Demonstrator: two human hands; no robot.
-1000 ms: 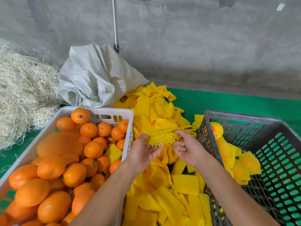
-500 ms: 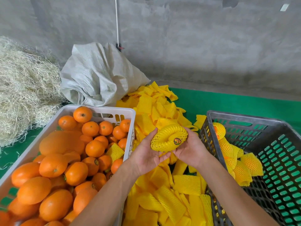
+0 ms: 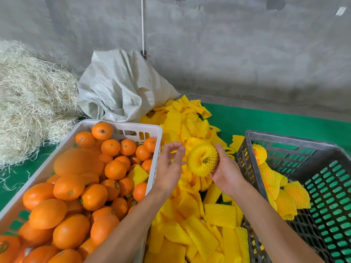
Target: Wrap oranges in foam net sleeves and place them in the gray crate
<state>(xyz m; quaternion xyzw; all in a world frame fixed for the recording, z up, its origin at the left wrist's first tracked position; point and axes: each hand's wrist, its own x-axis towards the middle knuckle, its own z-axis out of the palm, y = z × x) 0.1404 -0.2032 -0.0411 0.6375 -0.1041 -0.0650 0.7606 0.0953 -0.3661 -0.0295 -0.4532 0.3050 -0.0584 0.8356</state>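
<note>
An orange wrapped in a yellow foam net sleeve (image 3: 202, 160), its sticker showing through the net, sits in my right hand (image 3: 225, 172), whose fingers and thumb curl round it. My left hand (image 3: 171, 164) is just left of it, fingers relaxed and apart from the fruit. A pile of loose yellow foam net sleeves (image 3: 197, 230) lies between the two crates. The white crate (image 3: 152, 130) at left is full of bare oranges (image 3: 68, 186). The gray crate (image 3: 284, 138) at right holds several wrapped oranges (image 3: 279, 192) along its left side.
A grey woven sack (image 3: 121, 86) leans on the concrete wall behind the white crate. Straw (image 3: 32, 99) is heaped at far left. Green matting (image 3: 275, 120) covers the floor.
The net went from stretched between both hands to covering the orange. My left hand has let go and drawn left; my right hand now holds the wrapped orange alone.
</note>
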